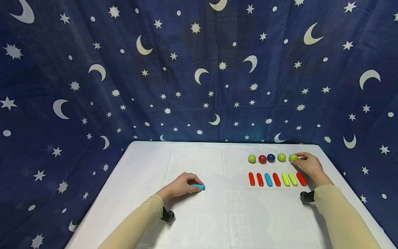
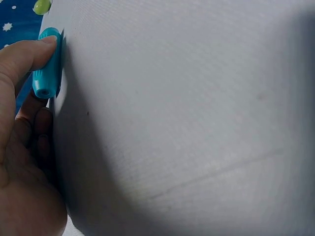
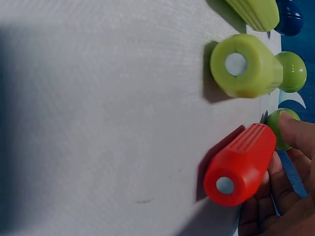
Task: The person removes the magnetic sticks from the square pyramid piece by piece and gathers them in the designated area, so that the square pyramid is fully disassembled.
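My left hand (image 1: 179,185) pinches a light blue ridged plastic stick (image 1: 200,187) at the middle of the table. In the left wrist view the thumb lies along the top of this stick (image 2: 47,78), and the other fingers are partly hidden behind it. Over on the right, my right hand (image 1: 311,167) holds a shiny green ball (image 1: 293,157) at the right end of a row of balls, with thumb and fingers about it. Just in front of that hand lies a red stick (image 1: 301,178); the right wrist view shows a round silvery disc in its end.
Left of the held ball stand a green ball (image 1: 281,157), a dark blue ball (image 1: 271,158), a red ball (image 1: 262,159) and another green ball (image 1: 252,158). Nearer lies a row of several red, yellow-green and blue sticks (image 1: 268,180). A starry curtain (image 1: 199,103) borders the white table (image 1: 199,221).
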`<state>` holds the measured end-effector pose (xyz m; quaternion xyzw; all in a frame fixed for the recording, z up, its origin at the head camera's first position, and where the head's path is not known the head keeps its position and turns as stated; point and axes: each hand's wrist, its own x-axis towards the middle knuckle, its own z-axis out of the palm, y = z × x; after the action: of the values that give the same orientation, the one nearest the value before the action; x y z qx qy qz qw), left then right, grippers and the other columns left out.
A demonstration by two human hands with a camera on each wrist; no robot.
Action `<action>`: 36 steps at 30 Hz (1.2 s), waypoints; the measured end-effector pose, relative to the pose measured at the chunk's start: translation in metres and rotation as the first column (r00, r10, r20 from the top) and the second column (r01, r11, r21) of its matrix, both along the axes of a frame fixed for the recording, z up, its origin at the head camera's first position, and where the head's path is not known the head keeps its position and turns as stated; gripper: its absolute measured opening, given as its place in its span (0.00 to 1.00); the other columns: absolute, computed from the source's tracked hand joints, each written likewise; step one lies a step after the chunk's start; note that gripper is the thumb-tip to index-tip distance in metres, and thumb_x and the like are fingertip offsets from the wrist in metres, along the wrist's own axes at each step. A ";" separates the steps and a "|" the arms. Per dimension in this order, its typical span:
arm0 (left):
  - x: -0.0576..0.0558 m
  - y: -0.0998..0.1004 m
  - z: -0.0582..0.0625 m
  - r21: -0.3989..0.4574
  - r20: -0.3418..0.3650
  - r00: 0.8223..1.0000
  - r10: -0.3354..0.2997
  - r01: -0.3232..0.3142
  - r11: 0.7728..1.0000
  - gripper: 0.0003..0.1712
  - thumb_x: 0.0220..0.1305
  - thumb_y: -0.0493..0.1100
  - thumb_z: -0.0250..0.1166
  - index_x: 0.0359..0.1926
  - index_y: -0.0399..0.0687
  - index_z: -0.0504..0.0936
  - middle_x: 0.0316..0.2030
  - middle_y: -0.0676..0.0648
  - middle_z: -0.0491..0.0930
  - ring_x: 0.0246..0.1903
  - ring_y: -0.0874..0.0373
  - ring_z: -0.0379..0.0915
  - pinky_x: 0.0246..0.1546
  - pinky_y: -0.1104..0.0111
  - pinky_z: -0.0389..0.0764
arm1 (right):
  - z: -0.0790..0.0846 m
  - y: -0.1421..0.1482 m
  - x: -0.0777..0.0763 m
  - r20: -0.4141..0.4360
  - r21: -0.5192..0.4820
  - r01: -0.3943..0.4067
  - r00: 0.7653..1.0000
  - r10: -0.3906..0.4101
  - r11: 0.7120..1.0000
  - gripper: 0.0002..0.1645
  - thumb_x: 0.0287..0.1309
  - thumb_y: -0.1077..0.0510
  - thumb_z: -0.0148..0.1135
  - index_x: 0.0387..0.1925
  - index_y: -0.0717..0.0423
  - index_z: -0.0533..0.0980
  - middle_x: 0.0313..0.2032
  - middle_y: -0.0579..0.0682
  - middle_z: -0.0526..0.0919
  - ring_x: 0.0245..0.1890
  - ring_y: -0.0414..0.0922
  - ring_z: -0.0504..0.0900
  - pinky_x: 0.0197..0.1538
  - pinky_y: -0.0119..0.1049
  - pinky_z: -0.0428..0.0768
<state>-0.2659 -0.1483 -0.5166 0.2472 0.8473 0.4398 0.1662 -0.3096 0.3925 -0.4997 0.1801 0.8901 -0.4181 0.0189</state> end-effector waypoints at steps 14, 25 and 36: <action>-0.001 -0.001 -0.001 -0.023 -0.002 1.000 0.008 -0.008 1.000 0.07 0.65 0.50 0.73 0.44 0.62 0.88 0.45 0.58 0.81 0.50 0.57 0.67 0.53 0.61 0.71 | -0.003 0.000 -0.003 0.020 -0.028 0.018 1.000 -0.017 0.999 0.41 0.67 0.54 0.64 0.73 0.69 0.60 0.63 0.74 0.65 0.57 0.67 0.68 0.64 0.63 0.70; 0.000 0.000 0.001 -0.039 -0.003 0.999 0.034 -0.034 0.999 0.07 0.64 0.51 0.74 0.43 0.64 0.88 0.44 0.59 0.80 0.52 0.56 0.64 0.55 0.57 0.68 | -0.001 -0.001 -0.003 0.013 -0.030 0.024 1.000 -0.024 0.999 0.41 0.68 0.54 0.65 0.73 0.69 0.60 0.63 0.74 0.65 0.57 0.67 0.67 0.64 0.63 0.70; 0.000 0.000 0.001 -0.028 -0.007 1.000 0.023 -0.023 0.999 0.08 0.65 0.49 0.74 0.44 0.63 0.88 0.44 0.59 0.80 0.50 0.56 0.65 0.53 0.59 0.68 | -0.001 -0.001 -0.002 0.012 -0.027 0.014 1.000 -0.014 1.000 0.41 0.68 0.54 0.63 0.73 0.70 0.59 0.64 0.75 0.64 0.59 0.69 0.67 0.66 0.65 0.68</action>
<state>-0.2655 -0.1487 -0.5153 0.2365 0.8567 0.4289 0.1617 -0.3118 0.3911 -0.5004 0.1886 0.8829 -0.4293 0.0237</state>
